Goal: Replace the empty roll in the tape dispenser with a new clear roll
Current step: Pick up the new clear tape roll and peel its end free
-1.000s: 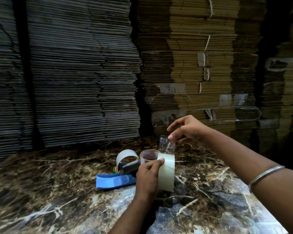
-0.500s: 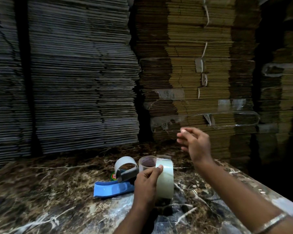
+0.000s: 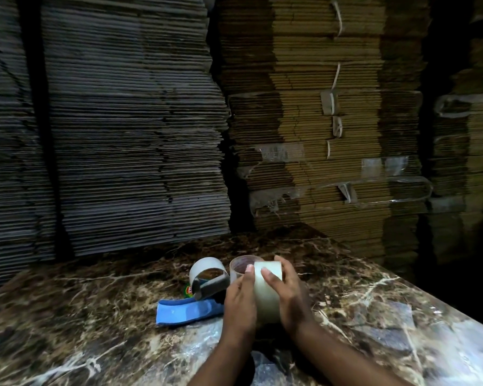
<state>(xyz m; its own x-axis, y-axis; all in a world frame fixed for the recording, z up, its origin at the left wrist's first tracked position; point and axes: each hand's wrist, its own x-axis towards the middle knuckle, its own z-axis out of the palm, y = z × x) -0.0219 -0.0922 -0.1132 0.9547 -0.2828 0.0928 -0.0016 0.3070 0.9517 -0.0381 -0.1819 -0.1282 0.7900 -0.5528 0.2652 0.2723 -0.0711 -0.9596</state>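
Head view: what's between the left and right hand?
The new clear tape roll, standing on edge, clasped by left hand and right hand; head view only.

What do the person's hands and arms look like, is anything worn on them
Both are bare. The left hand and right hand show no gloves, and no rings can be made out. Both forearms are uncovered up to the bottom edge of the picture, with no sleeve in view. No watch or bangle shows on either wrist. Short fingernails show on a few fingers.
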